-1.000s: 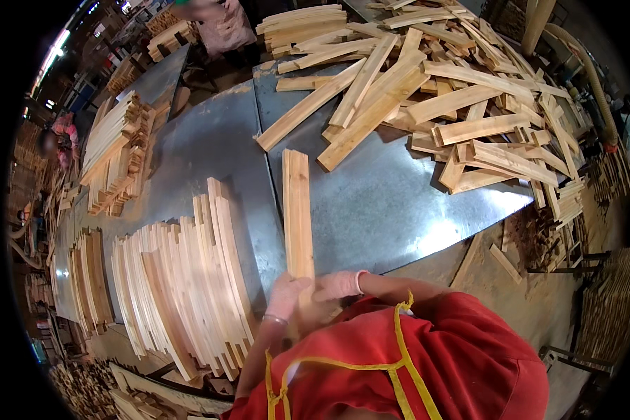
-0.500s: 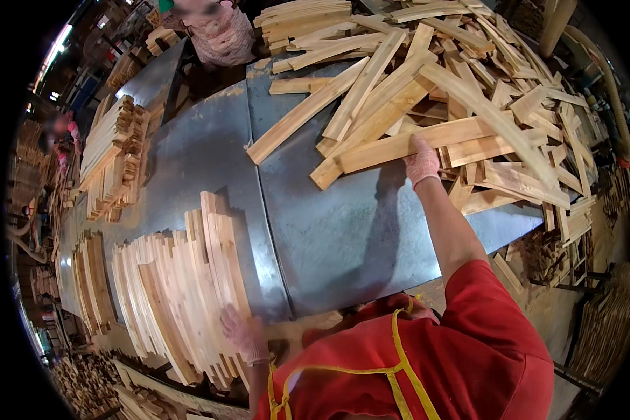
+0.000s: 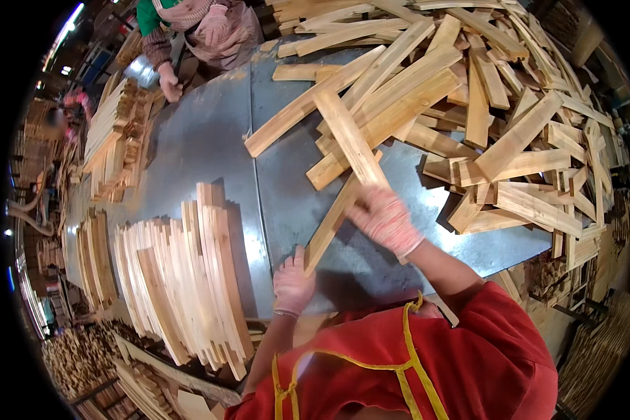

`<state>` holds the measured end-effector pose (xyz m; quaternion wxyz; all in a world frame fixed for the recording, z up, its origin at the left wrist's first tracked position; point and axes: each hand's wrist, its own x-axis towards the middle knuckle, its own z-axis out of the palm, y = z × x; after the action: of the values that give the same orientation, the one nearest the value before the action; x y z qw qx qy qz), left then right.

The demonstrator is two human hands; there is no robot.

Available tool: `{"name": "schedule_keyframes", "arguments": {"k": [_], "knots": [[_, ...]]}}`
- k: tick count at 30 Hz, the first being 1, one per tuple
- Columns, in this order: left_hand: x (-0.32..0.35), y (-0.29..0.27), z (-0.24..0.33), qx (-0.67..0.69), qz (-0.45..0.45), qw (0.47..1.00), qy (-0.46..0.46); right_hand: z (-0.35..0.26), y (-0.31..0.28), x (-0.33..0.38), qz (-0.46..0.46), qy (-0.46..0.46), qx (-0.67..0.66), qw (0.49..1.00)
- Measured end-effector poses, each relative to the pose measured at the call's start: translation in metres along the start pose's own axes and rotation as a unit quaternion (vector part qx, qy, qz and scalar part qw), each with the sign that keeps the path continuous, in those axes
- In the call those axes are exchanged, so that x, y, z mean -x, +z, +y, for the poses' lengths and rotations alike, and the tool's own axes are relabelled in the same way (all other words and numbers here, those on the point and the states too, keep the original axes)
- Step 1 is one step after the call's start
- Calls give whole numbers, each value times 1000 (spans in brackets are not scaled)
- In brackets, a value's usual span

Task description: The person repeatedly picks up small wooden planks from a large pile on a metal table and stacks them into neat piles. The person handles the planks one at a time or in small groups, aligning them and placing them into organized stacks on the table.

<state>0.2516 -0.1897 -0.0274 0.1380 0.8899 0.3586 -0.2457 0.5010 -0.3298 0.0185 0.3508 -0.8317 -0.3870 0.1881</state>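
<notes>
Both my hands wear pinkish-white knit gloves. My right hand (image 3: 385,218) is closed around a pale wooden board (image 3: 346,129) that slants up and left over the pile's edge. A second, narrower wooden board (image 3: 329,227) runs from beside my right fingers down to my left hand. My left hand (image 3: 294,285) grips this board's lower end, near the table's front edge; part of its grip is hidden. To the left, a row of wooden boards (image 3: 182,280) stands packed side by side on the metal table (image 3: 210,147).
A heap of loose wooden boards (image 3: 504,161) covers the table's far right. More stacked boards (image 3: 115,140) sit at the far left. Across the table stands a co-worker (image 3: 210,31) with gloved hands. A seam (image 3: 259,203) crosses the tabletop.
My right hand has come from the heap toward me, bringing boards with it. My left hand has moved right from the packed row to a board's end. The co-worker's hands have come into view.
</notes>
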Motion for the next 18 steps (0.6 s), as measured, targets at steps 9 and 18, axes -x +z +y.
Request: {"name": "schedule_keyframes", "arguments": {"k": [9,18], "knots": [[70,21,-59,205,-84,975,-21,14,64,36,53,136,-256,956],[141,17,-136,792,-72,604,-55,-39,196,86,-46,266,-650,711]]}}
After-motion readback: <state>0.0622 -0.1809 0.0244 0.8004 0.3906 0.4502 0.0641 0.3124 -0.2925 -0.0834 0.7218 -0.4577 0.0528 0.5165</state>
